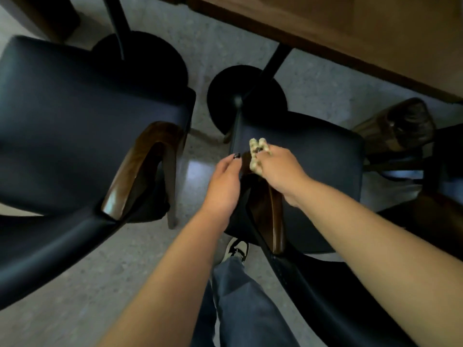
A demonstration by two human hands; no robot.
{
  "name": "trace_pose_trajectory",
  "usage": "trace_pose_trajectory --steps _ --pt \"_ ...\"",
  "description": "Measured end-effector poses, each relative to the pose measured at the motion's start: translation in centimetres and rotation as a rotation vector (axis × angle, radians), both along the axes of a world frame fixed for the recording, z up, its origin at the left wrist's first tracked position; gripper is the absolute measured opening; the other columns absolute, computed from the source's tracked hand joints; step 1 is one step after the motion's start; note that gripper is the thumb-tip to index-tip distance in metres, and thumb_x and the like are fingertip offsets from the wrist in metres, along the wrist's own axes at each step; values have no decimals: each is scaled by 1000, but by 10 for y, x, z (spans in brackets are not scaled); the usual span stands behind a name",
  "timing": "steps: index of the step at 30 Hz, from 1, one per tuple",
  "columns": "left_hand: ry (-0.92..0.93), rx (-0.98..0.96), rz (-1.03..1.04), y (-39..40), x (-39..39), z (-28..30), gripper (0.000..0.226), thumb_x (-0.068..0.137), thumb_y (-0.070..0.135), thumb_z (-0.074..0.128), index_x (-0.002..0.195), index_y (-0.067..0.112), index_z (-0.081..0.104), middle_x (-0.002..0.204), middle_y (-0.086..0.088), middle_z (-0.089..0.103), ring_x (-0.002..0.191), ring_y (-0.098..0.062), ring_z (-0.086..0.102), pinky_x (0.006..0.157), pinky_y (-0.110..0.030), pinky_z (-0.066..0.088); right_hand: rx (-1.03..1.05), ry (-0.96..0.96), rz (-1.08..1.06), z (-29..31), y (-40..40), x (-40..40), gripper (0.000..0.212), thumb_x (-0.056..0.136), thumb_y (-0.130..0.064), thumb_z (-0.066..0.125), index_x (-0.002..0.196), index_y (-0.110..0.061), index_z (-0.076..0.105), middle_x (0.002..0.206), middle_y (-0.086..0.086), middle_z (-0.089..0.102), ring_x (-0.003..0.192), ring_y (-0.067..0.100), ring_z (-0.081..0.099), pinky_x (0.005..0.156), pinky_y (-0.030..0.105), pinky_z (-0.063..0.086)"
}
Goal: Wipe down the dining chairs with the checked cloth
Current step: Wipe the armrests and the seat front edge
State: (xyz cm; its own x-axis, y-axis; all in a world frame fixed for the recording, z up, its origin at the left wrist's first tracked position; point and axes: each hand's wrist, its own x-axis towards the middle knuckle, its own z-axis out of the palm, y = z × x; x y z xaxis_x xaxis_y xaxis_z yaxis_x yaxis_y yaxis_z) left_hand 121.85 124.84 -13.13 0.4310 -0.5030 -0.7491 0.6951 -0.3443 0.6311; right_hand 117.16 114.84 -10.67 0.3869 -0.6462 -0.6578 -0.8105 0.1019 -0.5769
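Wiping appears under way: the right hand (278,171) grips the bunched checked cloth (256,156) at the right chair (313,156) armrest, the left hand (225,181) rests relaxed alongside, and the left chair (75,108) shows no sign either way.

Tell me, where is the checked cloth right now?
In the head view the checked cloth is bunched in the right hand, just right of centre, over the right chair's wooden armrest.
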Motion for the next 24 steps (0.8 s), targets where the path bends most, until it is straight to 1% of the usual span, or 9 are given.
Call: trace_pose_trajectory --steps 2,6,9,11,13,15,18,22,24 --pt "39 -32 6 -15 -7 9 61 82 52 51 134 21 51 123 -6 63 114 -20 60 102 -43 46 214 -97 -302 0 -9 -1 17 92 -17 52 79 -14 62 77 7 62 72 22 60 63 27 46" --pt "-67 74 -27 -36 -22 16 74 81 52 41 151 30 29 148 -2 43 134 -23 42 114 -47 32 456 -153 -514 21 7 -32 35 98 -25 45 67 -16 57 45 -1 56 45 14 56 41 15 41" --pt "-192 157 -26 -41 -31 14 57 99 36 39 153 30 23 152 -3 36 137 -23 38 115 -45 30 439 -106 -523 33 39 -63 36 98 -24 44 64 -18 57 55 -1 54 58 14 54 58 25 44" --pt "-238 193 -43 -41 -33 13 53 102 31 37 153 28 24 153 -3 34 137 -22 37 116 -42 29 390 -81 -522 33 45 -61 30 96 -27 44 82 -14 66 73 6 65 72 20 63 70 33 50" --pt "-271 212 -72 -43 -32 15 52 102 30 36 153 27 24 153 -3 34 137 -22 37 116 -42 29 383 -85 -606 24 30 -49 29 95 -29 46 91 -11 67 76 9 67 69 21 64 62 29 51" --pt "-288 223 -110 -42 -30 18 53 102 32 35 153 28 23 152 -3 36 135 -23 40 114 -43 32 465 -156 -708 20 17 -37 29 97 -26 46 80 -10 63 55 3 62 47 14 58 44 18 43" --pt "-347 258 -205 -40 -29 21 54 102 33 34 154 26 21 154 -4 33 137 -24 37 115 -43 30 414 -176 -635 17 24 -48 27 96 -22 46 79 -10 63 62 5 60 55 17 57 49 22 43" --pt "-746 374 -435 -50 -30 37 59 102 28 39 155 15 15 163 -12 0 150 -29 -2 121 -45 7 349 -344 -686 39 55 -90 30 95 -23 47 78 -8 68 74 8 64 75 25 61 70 35 48" --pt "-871 327 -470 -67 -38 52 61 102 27 41 155 13 14 162 -14 -6 149 -29 -11 120 -44 0 397 -405 -774 59 57 -120 34 97 -22 45 77 -10 71 72 7 67 72 23 62 64 30 48"
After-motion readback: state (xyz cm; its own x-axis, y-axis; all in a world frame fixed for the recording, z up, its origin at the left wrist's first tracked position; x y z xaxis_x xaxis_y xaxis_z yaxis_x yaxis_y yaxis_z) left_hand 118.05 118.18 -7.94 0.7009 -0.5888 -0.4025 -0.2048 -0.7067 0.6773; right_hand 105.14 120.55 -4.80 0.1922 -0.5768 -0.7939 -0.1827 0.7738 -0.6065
